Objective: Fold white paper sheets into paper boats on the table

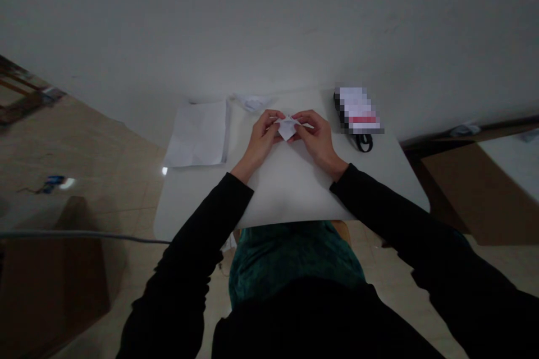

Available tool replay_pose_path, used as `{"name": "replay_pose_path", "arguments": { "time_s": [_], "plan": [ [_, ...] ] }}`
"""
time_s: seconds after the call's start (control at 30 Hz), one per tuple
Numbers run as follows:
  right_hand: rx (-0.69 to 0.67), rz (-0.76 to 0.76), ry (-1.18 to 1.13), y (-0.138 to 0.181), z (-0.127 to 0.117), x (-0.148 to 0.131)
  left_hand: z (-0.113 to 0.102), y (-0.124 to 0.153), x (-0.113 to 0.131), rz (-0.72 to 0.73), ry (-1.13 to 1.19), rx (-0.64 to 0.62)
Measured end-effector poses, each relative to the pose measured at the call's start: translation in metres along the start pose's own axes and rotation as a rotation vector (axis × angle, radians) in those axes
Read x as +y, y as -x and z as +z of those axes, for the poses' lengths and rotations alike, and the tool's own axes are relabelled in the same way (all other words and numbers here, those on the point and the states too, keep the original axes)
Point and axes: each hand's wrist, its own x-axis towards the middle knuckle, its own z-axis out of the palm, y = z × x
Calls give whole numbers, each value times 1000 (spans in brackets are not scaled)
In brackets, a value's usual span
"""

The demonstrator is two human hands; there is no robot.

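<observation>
Between my two hands is a small folded piece of white paper, its lower point facing me. My left hand pinches its left side with thumb and fingers. On the opposite side, my right hand grips the paper the same way. The paper is held over the middle of the white table; whether it touches the tabletop I cannot tell. Fingers hide part of its edges.
A stack of white paper sheets lies on the table's left. Behind my hands is a crumpled or folded white paper. A black strapped object with a blurred face lies at right. Beyond the table rises a wall.
</observation>
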Motion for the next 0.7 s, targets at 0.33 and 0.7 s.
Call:
{"name": "replay_pose_path", "arguments": {
  "time_s": [0.33, 0.7],
  "plan": [
    [-22, -37, 13, -1, -2, 0, -5, -3, 0, -158, 155, 19],
    [-50, -197, 161, 0, -6, -4, -3, -3, -5, -9, 14, 18]
  ]
}}
